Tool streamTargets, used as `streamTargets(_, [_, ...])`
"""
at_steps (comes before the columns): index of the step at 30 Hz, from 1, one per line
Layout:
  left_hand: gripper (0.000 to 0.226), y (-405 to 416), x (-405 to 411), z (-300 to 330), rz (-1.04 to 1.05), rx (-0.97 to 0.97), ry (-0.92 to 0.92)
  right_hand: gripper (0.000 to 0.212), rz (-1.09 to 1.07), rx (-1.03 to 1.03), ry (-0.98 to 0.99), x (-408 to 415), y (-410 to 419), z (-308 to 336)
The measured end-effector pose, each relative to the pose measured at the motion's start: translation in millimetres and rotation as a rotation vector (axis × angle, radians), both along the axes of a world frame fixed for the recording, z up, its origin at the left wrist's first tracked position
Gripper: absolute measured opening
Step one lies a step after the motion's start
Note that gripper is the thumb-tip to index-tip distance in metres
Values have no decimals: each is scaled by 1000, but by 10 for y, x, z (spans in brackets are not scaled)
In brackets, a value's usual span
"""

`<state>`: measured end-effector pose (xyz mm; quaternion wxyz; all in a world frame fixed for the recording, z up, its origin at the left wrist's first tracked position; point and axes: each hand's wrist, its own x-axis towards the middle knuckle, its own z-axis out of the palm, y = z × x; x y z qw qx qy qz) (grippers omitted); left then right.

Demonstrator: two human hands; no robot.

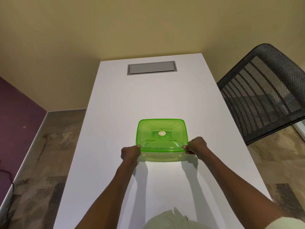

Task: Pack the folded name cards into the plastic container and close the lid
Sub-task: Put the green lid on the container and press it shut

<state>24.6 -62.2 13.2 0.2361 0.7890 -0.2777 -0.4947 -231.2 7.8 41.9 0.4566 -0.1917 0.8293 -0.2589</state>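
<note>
Mesh chair (264, 95) right of table (115, 100); container (162, 156) between hands (130, 153).

Dim warm light, soft shadows, wide-angle edge distortion.

A lidded green container (162, 138) on the white surface (148, 96) is gripped at its near corners by the left hand (130, 153) and right hand (197, 147).

Green lid (162, 134), white table (148, 96), black mesh chair (264, 90).
</note>
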Motion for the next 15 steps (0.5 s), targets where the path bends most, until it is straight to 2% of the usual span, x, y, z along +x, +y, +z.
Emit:
streamTargets(2, [23, 3, 22, -11, 61, 3, 97, 21, 93, -5, 74, 56, 37, 43])
streamTargets(4, [16, 10, 38, -28, 95, -6, 167, 33, 273, -18, 382, 170, 87, 56])
streamTargets(6, [14, 23, 52, -29, 98, -13, 229, 30, 401, -182, 686, 372, 161, 74])
streamTargets(8, [14, 22, 69, -14, 104, -18, 280, 30, 537, -410, 885, 623, 187, 76])
streamTargets(10, [17, 12, 84, -15, 110, -20, 309, 23, 718, -559, 942, 877, 174, 55])
streamTargets(13, [24, 26, 91, -11, 118, -2, 369, 20, 1022, -575, 915, 1210, 100, -37])
streamTargets(15, [23, 41, 94, -13, 120, 17, 407, 22, 1125, -609, 959, 1370, 53, -90])
